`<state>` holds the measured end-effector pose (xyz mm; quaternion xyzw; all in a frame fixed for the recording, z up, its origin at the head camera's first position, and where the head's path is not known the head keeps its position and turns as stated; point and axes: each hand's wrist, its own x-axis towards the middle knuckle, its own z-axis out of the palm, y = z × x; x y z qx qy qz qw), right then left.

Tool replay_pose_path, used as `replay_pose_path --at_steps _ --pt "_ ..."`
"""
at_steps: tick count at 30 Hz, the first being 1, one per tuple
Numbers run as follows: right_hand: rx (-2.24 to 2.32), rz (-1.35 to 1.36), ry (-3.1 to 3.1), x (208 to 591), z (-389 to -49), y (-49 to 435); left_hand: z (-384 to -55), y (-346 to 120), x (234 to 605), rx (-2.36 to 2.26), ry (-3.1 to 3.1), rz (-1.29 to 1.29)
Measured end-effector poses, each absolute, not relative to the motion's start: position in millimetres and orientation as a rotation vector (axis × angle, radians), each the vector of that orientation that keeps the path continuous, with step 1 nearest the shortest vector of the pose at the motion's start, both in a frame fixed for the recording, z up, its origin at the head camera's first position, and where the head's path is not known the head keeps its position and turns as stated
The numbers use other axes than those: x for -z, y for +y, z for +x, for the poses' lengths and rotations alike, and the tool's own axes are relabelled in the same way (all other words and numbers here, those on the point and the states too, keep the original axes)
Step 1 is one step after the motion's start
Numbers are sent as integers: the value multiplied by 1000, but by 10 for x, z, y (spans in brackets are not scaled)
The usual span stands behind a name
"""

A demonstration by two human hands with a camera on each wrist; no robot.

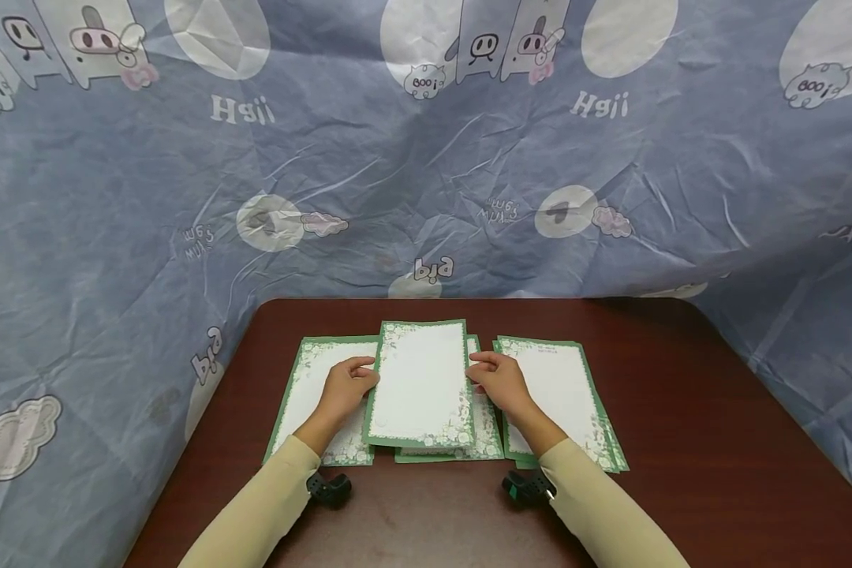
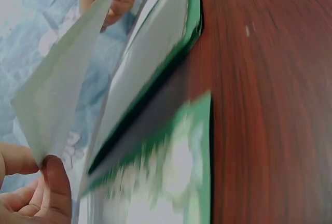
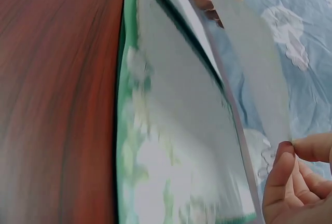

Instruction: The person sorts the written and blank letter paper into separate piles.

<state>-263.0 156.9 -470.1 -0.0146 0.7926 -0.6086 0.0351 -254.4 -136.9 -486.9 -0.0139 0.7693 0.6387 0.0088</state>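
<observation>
A sheet of paper (image 1: 422, 383) with a green, flower-patterned border is held up between both hands. My left hand (image 1: 344, 390) pinches its left edge between thumb and finger; in the left wrist view the sheet (image 2: 67, 73) stands tilted above the table. At the opposite edge my right hand (image 1: 504, 385) pinches it, as the thumb and fingers (image 3: 284, 167) in the right wrist view show. Beneath it, partly hidden, lies a middle pile of similar sheets (image 1: 488, 430). Bordered paper (image 1: 315, 375) lies to the left, under the left hand.
Several overlapping bordered sheets (image 1: 557, 394) lie right of the middle pile, beside the right forearm. All the paper rests on a dark reddish-brown table (image 1: 681, 442). A blue patterned cloth (image 1: 369, 173) hangs behind and around it. Dark devices (image 1: 330, 489) are worn on both wrists.
</observation>
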Motion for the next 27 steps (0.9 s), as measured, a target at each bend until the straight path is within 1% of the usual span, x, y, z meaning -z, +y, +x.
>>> replay_pose_path --at_steps 9,17,27 --pt "1876 -108 2401 4750 -2686 1088 -2456 -1824 4909 -1962 2436 -126" --pt "1848 -143 2376 4770 -2728 734 -2417 -2163 4862 -1885 2488 -135" --pt "1685 -238 2460 4886 -2724 386 -2374 -2438 4861 -1787 2596 -171"
